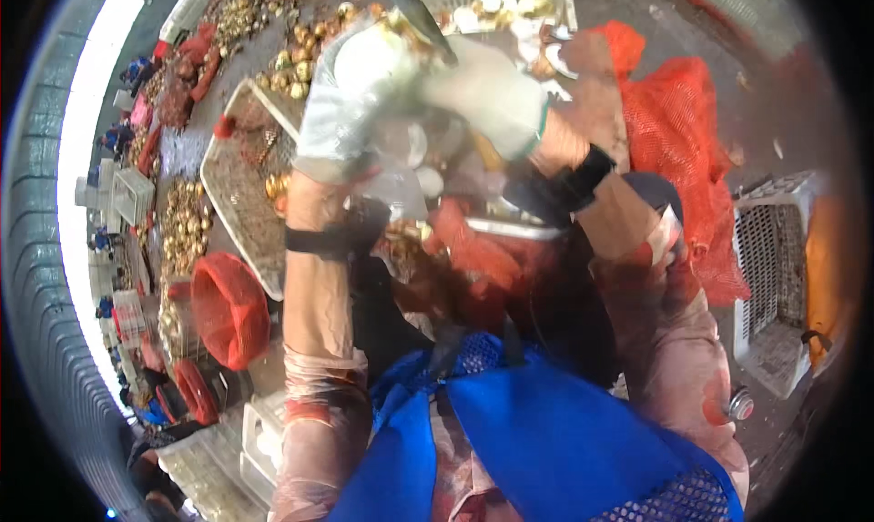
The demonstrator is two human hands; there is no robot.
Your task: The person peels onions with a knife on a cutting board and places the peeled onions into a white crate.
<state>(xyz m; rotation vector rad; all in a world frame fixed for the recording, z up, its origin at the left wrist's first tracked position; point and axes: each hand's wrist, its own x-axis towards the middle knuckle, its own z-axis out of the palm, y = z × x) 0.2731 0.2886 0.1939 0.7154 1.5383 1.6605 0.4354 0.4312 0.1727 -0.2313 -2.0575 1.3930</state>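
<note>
My left hand (332,117), in a whitish glove, is raised at the upper middle, its fingers closed around what looks like an onion (411,40); motion blurs the edges. Close beside it, my right hand (492,94), in a pale glove with a green cuff, grips a knife (419,17). The dark blade slants up and to the left, over the onion. The handle is hidden in the glove. Below the hands, a peeled white onion (429,182) shows in blur. Beyond them stands a white crate (572,10) with peeled onions in it.
A dirty white crate (238,208) with some onions stands at left, beside loose unpeeled onions (187,222). Red mesh sacks (674,140) lie at right, near a white slotted crate (765,276). A red mesh-lined tub (229,311) is lower left. People work farther off at left.
</note>
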